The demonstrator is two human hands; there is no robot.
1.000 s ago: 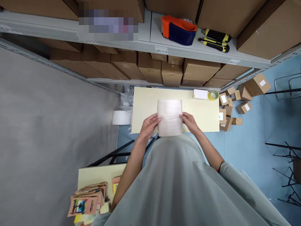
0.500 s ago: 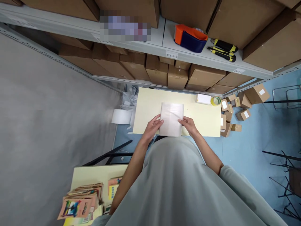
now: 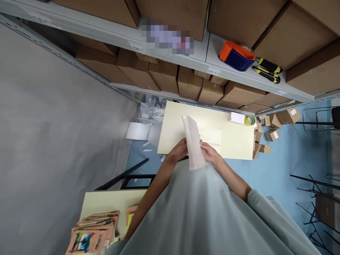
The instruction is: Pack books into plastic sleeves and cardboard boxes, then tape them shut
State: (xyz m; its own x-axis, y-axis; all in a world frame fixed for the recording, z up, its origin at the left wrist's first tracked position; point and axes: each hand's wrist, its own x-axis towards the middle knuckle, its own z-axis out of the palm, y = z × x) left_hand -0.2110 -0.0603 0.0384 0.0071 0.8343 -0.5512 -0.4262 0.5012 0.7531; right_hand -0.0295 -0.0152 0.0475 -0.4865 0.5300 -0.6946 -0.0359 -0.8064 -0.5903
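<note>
A flat, book-sized packet in white, slightly see-through wrapping, like foam sheet, is tilted up on its edge in front of my body. My left hand grips its left side, with the fingers partly hidden behind it. On the other side, my right hand has its thumb and fingers closed at the packet's right edge. Beneath and just beyond the hands, a pale sheet lies on the cream tabletop.
A white box and a tape roll sit at the table's far right. Cartons lie on the floor beyond. Shelving above holds boxes, an orange-blue tape dispenser and cutters. Booklets are stacked lower left; a white roll is left.
The packet has turned from facing me flat to standing on edge, tilted. Both hands have drawn closer together around it. The pale sheet on the table now shows. My view has shifted slightly.
</note>
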